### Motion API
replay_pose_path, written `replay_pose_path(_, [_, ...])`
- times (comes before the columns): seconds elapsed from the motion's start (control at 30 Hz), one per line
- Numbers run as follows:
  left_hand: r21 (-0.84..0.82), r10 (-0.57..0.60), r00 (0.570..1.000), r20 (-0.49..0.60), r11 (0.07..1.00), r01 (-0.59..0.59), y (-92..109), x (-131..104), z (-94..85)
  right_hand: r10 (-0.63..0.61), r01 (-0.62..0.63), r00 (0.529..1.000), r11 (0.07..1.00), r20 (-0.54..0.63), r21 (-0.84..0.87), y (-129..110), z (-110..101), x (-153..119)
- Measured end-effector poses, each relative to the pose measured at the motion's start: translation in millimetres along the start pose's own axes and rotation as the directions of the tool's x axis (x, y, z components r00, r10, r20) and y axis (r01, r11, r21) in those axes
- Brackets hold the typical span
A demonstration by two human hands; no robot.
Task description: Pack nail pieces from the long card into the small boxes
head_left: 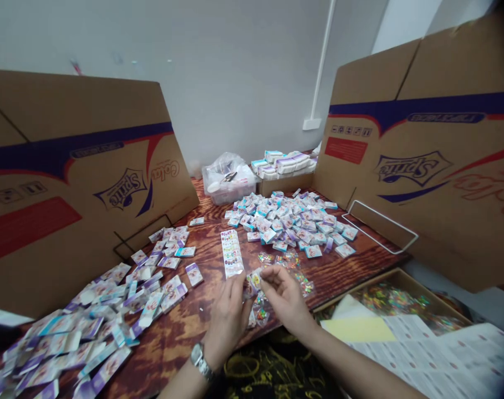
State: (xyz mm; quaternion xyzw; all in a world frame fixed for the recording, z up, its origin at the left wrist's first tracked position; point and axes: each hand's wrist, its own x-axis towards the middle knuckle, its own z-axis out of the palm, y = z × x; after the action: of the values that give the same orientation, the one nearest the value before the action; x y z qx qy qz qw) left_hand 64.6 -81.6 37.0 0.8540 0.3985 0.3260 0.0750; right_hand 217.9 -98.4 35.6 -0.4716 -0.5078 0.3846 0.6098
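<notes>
My left hand (230,310), with a watch on the wrist, is closed round a small printed box (248,287) near the table's front edge. Facing it, my right hand (285,296) pinches a small white sticker piece with yellow print (255,278) against the box. Fingers cover much of both. Just below them lies a clear sachet of coloured bits (260,315). Several more such sachets (291,259) rest beyond my right hand. Past my left fingers a sticker sheet (232,252) with rows of coloured pictures lies flat.
Flattened or unfilled small boxes (152,305) spread on the left, and a heap of small boxes (293,219) sits behind. Large cartons (131,144) flank both sides. At right, a box of sachets (395,277) stands beside printed sheets (426,349). A plastic tub (230,194) is at the back.
</notes>
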Motion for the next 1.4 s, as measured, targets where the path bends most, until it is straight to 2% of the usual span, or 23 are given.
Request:
replay_pose_path(0.13, [0.002, 0.044, 0.999, 0.005, 0.999, -0.044, 10.8, -0.8, 3.7, -0.098, 0.115, 0.991, 0.973, 0.095, -0.200, -12.2, -15.5, -13.5])
replay_pose_path(0.23, [-0.005, 0.074, 0.997, -0.001, 0.997, -0.074, 18.1, -0.1, 8.3, -0.128, 0.159, 0.982, 0.955, 0.137, -0.250, -17.3, -26.0, -19.6])
replay_pose_path(0.3, [0.003, 0.103, 0.995, -0.001, 0.995, -0.103, 23.0, 1.0, 11.4, -0.109, 0.127, 0.989, 0.973, 0.102, -0.193, -16.3, -30.7, -21.5])
replay_pose_path(0.43, [0.043, 0.156, 0.988, 0.017, 0.987, -0.157, 31.5, 5.1, 16.1, -0.032, 0.032, 0.997, 0.999, -0.076, 0.006, -9.7, -35.4, -22.6])
replay_pose_path(0.5, [0.053, 0.172, 0.985, 0.023, 0.983, -0.173, 34.8, 8.0, 17.5, -0.012, 0.018, 0.990, 0.999, -0.137, 0.046, -8.2, -37.4, -23.6])
replay_pose_path(0.57, [0.054, 0.195, 0.981, 0.017, 0.979, -0.195, 37.2, 11.4, 18.7, -0.036, 0.035, 0.991, 0.999, -0.131, -0.006, -9.2, -40.2, -25.8])
replay_pose_path(0.63, [0.043, 0.223, 0.975, 0.012, 0.974, -0.223, 38.9, 15.0, 20.5, -0.101, 0.091, 0.993, 0.986, -0.065, -0.142, -12.5, -44.1, -29.2])
replay_pose_path(0.73, [0.011, 0.250, 0.968, 0.024, 0.968, -0.250, 39.8, 19.4, 24.7, -0.204, 0.202, 0.979, 0.911, 0.033, -0.359, -18.7, -51.2, -35.2])
replay_pose_path(0.87, [-0.048, 0.254, 0.965, 0.059, 0.967, -0.251, 39.0, 23.6, 29.3, -0.310, 0.301, 0.947, 0.756, 0.086, -0.581, -23.9, -61.5, -42.4])
replay_pose_path(0.97, [-0.124, 0.244, 0.966, 0.088, 0.965, -0.233, 38.3, 26.5, 29.7, -0.364, 0.378, 0.916, 0.644, 0.167, -0.665, -27.8, -70.1, -44.3])
replay_pose_path(1.03, [-0.189, 0.251, 0.960, 0.122, 0.956, -0.226, 38.6, 27.9, 29.0, -0.362, 0.395, 0.910, 0.618, 0.200, -0.679, -31.7, -74.9, -43.1])
replay_pose_path(1.13, [-0.273, 0.275, 0.944, 0.180, 0.936, -0.220, 39.7, 28.5, 27.6, -0.341, 0.381, 0.919, 0.633, 0.199, -0.674, -37.1, -76.9, -38.4])
replay_pose_path(1.23, [-0.316, 0.282, 0.941, 0.189, 0.924, -0.214, 39.4, 28.4, 25.3, -0.322, 0.364, 0.928, 0.669, 0.189, -0.648, -38.6, -71.5, -33.4])
replay_pose_path(1.4, [-0.359, 0.240, 0.959, 0.150, 0.917, -0.174, 34.0, 27.8, 17.6, -0.241, 0.226, 0.969, 0.763, 0.058, -0.605, -34.1, -55.5, -27.6])
